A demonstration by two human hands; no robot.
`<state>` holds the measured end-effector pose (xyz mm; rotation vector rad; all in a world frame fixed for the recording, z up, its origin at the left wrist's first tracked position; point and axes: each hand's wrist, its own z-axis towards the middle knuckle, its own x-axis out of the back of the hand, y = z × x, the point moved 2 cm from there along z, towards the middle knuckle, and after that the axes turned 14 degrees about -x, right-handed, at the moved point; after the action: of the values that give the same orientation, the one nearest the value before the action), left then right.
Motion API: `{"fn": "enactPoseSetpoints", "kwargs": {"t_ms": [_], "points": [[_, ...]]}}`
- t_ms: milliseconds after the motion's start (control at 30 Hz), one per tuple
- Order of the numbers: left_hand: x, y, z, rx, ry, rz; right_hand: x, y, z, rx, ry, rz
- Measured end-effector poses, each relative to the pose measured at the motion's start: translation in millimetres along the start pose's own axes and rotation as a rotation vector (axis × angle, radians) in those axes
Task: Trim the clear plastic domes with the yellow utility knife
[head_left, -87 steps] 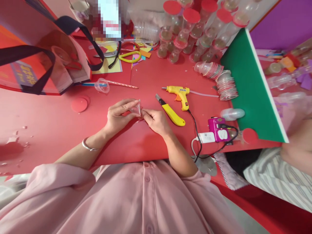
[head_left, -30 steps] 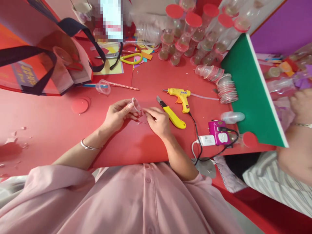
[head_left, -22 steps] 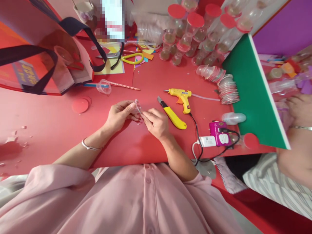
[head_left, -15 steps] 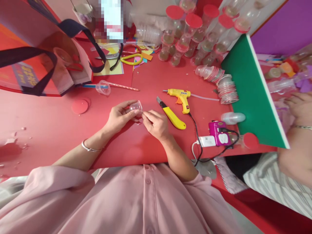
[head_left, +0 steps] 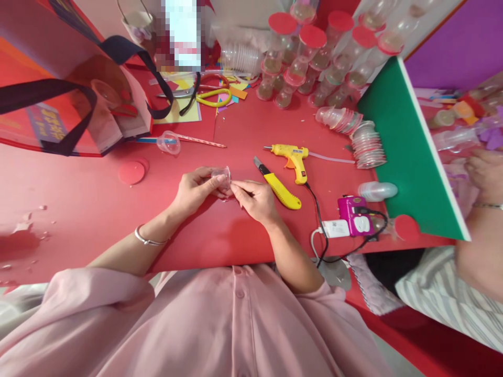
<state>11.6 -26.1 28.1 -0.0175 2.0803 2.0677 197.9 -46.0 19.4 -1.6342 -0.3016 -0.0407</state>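
A small clear plastic cup (head_left: 222,176) is gripped in my left hand (head_left: 195,189), its rim facing right toward my other hand. My right hand (head_left: 256,200) has its thumb and fingers pinched together right at the cup's rim; what is between those fingertips is too small to make out. Just right of my right hand lies a yellow utility knife (head_left: 280,187) with its blade end pointing away from me. Beyond it rests a yellow hot glue gun (head_left: 291,156) with a glue stick in its back.
Stacked clear cups (head_left: 368,145) lean by a green divider (head_left: 408,152). Behind stand several joined cups with red discs (head_left: 313,36). Scissors (head_left: 214,98) lie on paper scraps. A shopping bag (head_left: 35,115) stands left; a power adapter (head_left: 354,215) sits right. Another person's arm (head_left: 481,230) is at far right.
The cup has turned slightly in my left hand, and my right fingers have shifted a little along its rim. The whole view has moved slightly.
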Motion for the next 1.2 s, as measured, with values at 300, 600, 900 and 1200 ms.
{"fn": "enactPoseSetpoints", "kwargs": {"t_ms": [300, 600, 900, 1200], "points": [[0.7, -1.8, -1.3, -0.053, 0.000, 0.052, -4.2, 8.3, 3.0, -0.152, -0.013, 0.110], [-2.6, -7.0, -2.6, -0.054, 0.070, 0.066, -7.5, 8.9, 3.7, -0.101, 0.147, 0.011], [5.5, -6.0, 2.7, 0.006, -0.040, -0.012, -12.7, 11.9, 5.5, -0.144, 0.092, 0.092], [5.7, -4.1, 6.0, 0.059, 0.020, -0.133, -4.6, 1.0, 3.0, -0.138, -0.042, 0.140]]}}
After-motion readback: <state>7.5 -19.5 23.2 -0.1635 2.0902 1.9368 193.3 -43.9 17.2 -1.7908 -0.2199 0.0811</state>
